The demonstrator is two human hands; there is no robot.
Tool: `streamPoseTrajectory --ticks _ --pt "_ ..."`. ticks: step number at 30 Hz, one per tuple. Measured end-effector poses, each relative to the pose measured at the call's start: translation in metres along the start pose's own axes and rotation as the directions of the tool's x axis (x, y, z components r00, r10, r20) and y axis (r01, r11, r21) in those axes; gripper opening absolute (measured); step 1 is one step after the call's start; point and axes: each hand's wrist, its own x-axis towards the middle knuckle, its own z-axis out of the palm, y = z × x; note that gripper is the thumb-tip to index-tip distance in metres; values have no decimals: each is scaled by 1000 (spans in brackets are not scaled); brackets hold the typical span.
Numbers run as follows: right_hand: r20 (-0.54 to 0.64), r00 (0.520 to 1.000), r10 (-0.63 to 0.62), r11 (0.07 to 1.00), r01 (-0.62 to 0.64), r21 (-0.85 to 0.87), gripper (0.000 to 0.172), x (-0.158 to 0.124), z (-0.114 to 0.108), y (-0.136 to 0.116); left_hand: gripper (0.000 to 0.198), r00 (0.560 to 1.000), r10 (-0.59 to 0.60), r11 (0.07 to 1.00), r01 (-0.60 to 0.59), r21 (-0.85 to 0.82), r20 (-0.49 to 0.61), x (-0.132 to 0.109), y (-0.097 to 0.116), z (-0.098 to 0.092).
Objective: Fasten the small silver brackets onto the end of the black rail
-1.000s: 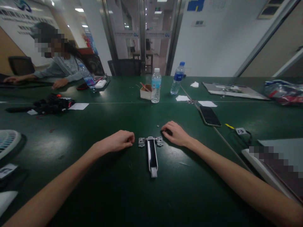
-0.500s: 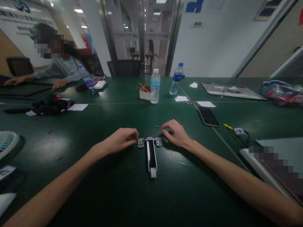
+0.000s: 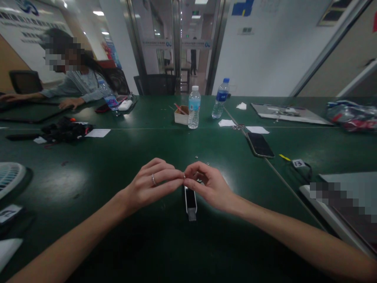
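My left hand [image 3: 157,179], with a ring on one finger, reaches in from the left with its fingers drawn together. Its fingertips meet those of my right hand [image 3: 209,184], whose thumb and index finger are pinched. A tiny pale bit shows between the fingertips, too small to name. Just beneath lies a metal hinge-like fitting [image 3: 191,202], a long narrow frame with a dark middle and a pale end towards me. My hands cover most of its plated far end. Beyond my right hand lie two small nut-like rings, one farther off [image 3: 196,157] and one nearer [image 3: 207,163].
On the green table [image 3: 118,243] stand two water bottles, one [image 3: 193,110] beside a small box [image 3: 180,116]. A phone [image 3: 259,144] lies right, black gear [image 3: 63,131] left. A person [image 3: 79,82] sits far left. A clipboard-like panel [image 3: 265,114] lies back right.
Both hands have come together over the fitting's far end, fingertips meeting. A second small ring now shows near my right hand, which has moved left and nearer.
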Motion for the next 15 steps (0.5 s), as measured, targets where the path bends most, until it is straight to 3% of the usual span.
streamPoseTrajectory --ticks 5,8,10,12,13,15 --pt "5 998 -68 997 68 -34 10 0 -4 -6 16 998 -22 999 19 -51 -51 1 2 0" --pt "-66 988 -137 986 129 -109 7 1 -7 -9 19 973 -200 955 169 -243 -112 3 7 6" --pt "-111 969 -220 960 195 -201 5 1 -9 -10 22 899 -420 829 325 -456 -123 5 12 12" --pt "-133 938 -321 912 268 -309 3 1 -11 -11 22 748 -663 580 492 -649 -26 7 18 16" --pt "-137 920 -366 885 299 -358 3 1 -11 -11 21 668 -744 459 532 -712 20 8 21 17" --pt "-141 890 -433 838 340 -427 3 1 -11 -12 20 566 -811 253 567 -784 148 11 25 19"
